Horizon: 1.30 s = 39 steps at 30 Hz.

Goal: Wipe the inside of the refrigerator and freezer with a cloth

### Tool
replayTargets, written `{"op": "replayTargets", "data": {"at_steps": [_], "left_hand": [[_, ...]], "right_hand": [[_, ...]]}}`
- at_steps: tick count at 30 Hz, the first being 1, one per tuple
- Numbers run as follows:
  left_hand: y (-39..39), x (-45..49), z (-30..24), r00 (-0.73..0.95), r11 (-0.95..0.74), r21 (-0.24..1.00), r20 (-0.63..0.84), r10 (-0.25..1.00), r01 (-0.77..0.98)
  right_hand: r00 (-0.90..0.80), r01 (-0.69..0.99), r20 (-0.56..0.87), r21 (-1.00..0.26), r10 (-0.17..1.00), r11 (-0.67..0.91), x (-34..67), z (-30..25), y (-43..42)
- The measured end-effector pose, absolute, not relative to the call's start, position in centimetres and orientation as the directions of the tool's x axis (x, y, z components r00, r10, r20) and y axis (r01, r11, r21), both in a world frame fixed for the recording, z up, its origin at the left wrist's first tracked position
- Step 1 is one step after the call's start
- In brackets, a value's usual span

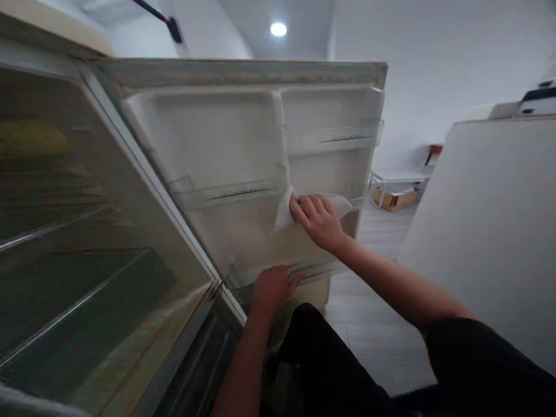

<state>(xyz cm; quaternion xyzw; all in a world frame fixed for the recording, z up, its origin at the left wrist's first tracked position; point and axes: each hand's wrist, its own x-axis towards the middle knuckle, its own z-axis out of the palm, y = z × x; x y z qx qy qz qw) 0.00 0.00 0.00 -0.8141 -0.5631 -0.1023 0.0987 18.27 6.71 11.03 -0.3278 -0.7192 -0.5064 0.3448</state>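
An open fridge door (212,127) with clear shelf bins fills the middle of the view. My right hand (319,220) is closed on a white cloth (284,213), pressing it at the door's middle shelf; part of the cloth spreads out past the fingers on both sides. Lower down, my left hand (275,286) rests on the lowest door bin (315,272), its thumb stretched apart from the fingers. Whether those fingers curl over the bin's edge is hard to see.
On the left is the open fridge interior (143,278) with glass shelves. A white panel (482,243) stands at the right. Behind the door, a cardboard box (397,200) sits under a white rack (380,180) on the grey floor. My dark-clad knee (308,330) is below the door.
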Motion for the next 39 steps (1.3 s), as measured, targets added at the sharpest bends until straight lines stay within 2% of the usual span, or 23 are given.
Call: {"op": "replayTargets", "data": {"at_steps": [5, 13, 20, 29, 35, 39], "left_hand": [[-0.2, -0.5, -0.2, 0.362, -0.362, -0.052, 0.268, 0.893, 0.931], [-0.2, -0.3, -0.1, 0.354, -0.356, -0.043, 0.268, 0.896, 0.934], [-0.3, -0.1, 0.1, 0.346, -0.349, -0.034, 0.253, 0.903, 0.936], [-0.4, 0.0, -0.1, 0.321, -0.327, -0.016, 0.252, 0.913, 0.945], [0.2, 0.5, -0.1, 0.312, -0.321, -0.009, 0.266, 0.912, 0.947], [0.4, 0.9, 0.0, 0.282, -0.293, 0.004, 0.26, 0.924, 0.956]], "right_hand": [[-0.566, 0.806, 0.809, 0.501, 0.161, 0.316, 21.4, 10.8, 6.5], [-0.586, 0.799, 0.756, 0.481, 0.292, 0.36, 32.3, 11.1, 8.7], [-0.626, 0.764, 0.767, 0.564, 0.144, 0.314, 31.3, 11.6, 8.8], [-0.638, 0.747, 0.764, 0.585, 0.096, 0.316, 26.1, 11.6, 7.0], [-0.517, 0.818, 0.851, 0.458, 0.097, 0.347, 20.7, 10.5, 7.9], [-0.396, 0.796, 0.918, 0.332, 0.02, 0.507, 18.0, 9.8, 7.9]]}}
